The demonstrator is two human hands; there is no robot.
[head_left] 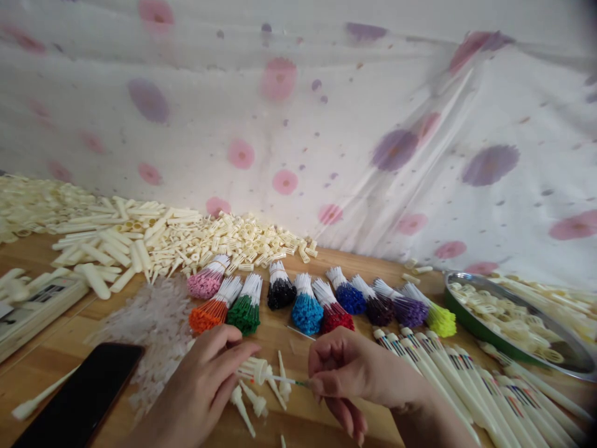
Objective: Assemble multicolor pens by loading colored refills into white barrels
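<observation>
**Right hand pinching thin refill, left hand steadying cream holder, near table edge**

Right hand (342, 373) is closed in a fingertip pinch on one end of a thin refill (286, 379). Left hand (205, 382) is curled, its fingertips closed on a cream holder (261, 371) that the refill's other end meets. Both are held low over the wooden table (56, 348), at the near edge, between the two hands.

Judged from the grip, the step is best done with the refill kept in line with the holder's opening. The pinch should be kept close to the tip so the thin shaft is not bent, and the holder braced against the table rather than floated. Whether the tip is already seated cannot be told.

The refill is seen as a pale, very slender rod with a green end at the right-hand pinch. The holder is seen as a small cream plastic piece with a flared head.

- Loose cream pieces (247, 404) are scattered just below the holder.
- A black phone (84, 398) is laid flat to the left.
- A row of cream pen barrels (466, 373) is lined up to the right, side by side.
- Further back, coloured refill bundles (305, 311) are fanned out in a row, from pink and orange through to lime.
- A metal tray (466, 317) with cream parts is set at the right.
- A heap of cream parts (224, 239) is piled behind.
- A flowered cloth (326, 124) is hung at the back.
</observation>
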